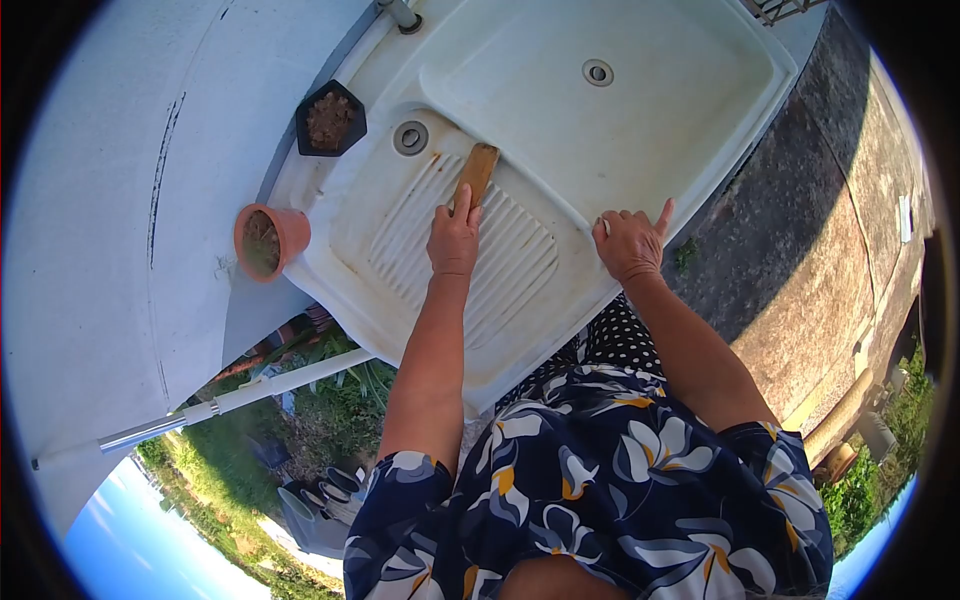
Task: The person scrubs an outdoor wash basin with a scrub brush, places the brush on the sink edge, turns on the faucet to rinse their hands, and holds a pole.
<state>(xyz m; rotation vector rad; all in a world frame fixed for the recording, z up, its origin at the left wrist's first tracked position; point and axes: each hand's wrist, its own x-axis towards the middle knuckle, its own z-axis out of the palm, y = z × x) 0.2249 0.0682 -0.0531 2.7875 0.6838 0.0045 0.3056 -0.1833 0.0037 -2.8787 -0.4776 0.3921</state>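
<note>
My left hand [455, 240] grips the near end of a flat, brownish wooden block [477, 172], one finger stretched along it. The block's underside is hidden, so I cannot tell whether it has bristles. It lies over the upper part of the ridged washboard [510, 240] moulded into a white laundry sink [375, 310]. To the right, my right hand [632, 245] is at the sink's near edge, close to the divider. Its fingers are curled, except for the outermost one, which points out. A small pale spot shows by the thumb; what it is I cannot make out.
Two drains, a round one [410, 138] by the washboard and another [598, 72] in the large basin, are visible. A black pot [331, 118] and a terracotta pot [272, 242] stand along the left side by the white wall [110, 200]. Concrete paving [800, 230] lies right.
</note>
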